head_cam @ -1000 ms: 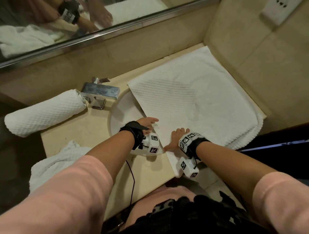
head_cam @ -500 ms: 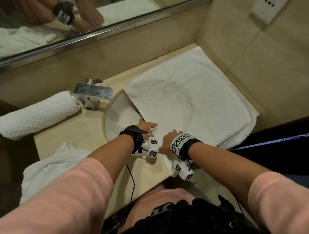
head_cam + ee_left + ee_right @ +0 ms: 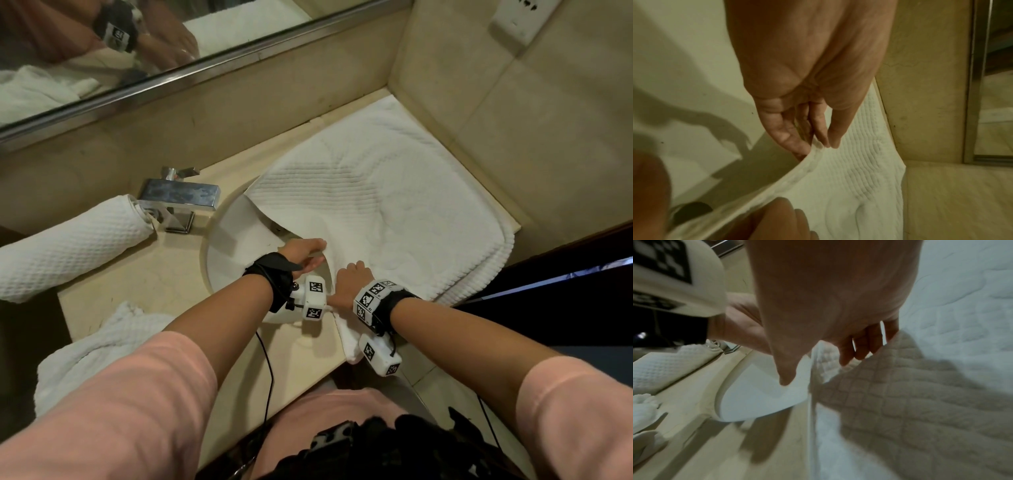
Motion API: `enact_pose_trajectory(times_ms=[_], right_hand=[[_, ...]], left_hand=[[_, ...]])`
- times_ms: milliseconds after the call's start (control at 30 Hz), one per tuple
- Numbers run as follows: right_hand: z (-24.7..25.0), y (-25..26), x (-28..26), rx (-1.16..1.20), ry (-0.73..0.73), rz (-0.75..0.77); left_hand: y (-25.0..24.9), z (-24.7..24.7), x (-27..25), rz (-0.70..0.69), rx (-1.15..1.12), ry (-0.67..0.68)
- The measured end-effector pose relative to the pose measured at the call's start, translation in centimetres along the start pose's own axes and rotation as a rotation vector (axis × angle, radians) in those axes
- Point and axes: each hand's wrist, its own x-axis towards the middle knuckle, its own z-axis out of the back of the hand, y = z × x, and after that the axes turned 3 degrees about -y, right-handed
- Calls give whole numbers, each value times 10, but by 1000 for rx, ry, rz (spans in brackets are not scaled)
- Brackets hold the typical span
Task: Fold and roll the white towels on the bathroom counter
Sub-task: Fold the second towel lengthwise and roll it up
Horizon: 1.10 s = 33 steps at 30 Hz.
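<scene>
A flat white towel (image 3: 394, 212) covers the right end of the counter and overhangs the sink. My left hand (image 3: 317, 251) pinches its left edge over the basin; the left wrist view shows thumb and fingertips (image 3: 826, 142) closed on the lifted hem of the towel (image 3: 859, 186). My right hand (image 3: 352, 274) sits just nearer me on the same edge. In the right wrist view its fingers (image 3: 855, 353) curl into a raised fold of the towel (image 3: 920, 402), thumb stretched toward the sink. A rolled towel (image 3: 68, 243) lies at the left.
A chrome faucet (image 3: 178, 198) stands behind the white sink (image 3: 236, 246). A crumpled white towel (image 3: 102, 346) hangs over the counter's front left edge. A mirror (image 3: 171, 51) runs along the back, and a tiled wall (image 3: 513, 137) closes the right side.
Both hands lay on the towel's left edge before; now the left pinches the hem and lifts it slightly, and the right has curled into the cloth beside it.
</scene>
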Motion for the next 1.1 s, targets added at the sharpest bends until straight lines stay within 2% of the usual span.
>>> enact_pose_trajectory(times_ms=[100,167,300,433,533,633,800,900,1000,1100], right_hand=[[0,-6,0,-9,27,-5],[3,-8,-1,77,63,-7],[15,-27,-4,474,167,16],[27,-59,-17,856,269,21],[37,-79,-30,1042,328,-31],[37,-103,-38,1185,291,-110],[48,-139,-50,1287,159,-236],[47,-163,-43,1293,77,-265],[57,-182,-46,1295,-24,-269],[67,-206,-42,1224,-123,-254]], left_hand=[[-7,-7,-1,-38,21,-13],[-10,-10,2,-58,1,-24],[-15,-14,14,-22,-123,-82],[-25,-21,27,19,-173,-73],[-42,-27,32,-5,-234,-68],[-64,-39,28,-73,-304,-58],[-103,-59,30,-209,-287,-133],[-124,-74,40,-304,-264,-197],[-144,-102,21,-428,-222,-265],[-159,-130,14,-559,-299,-298]])
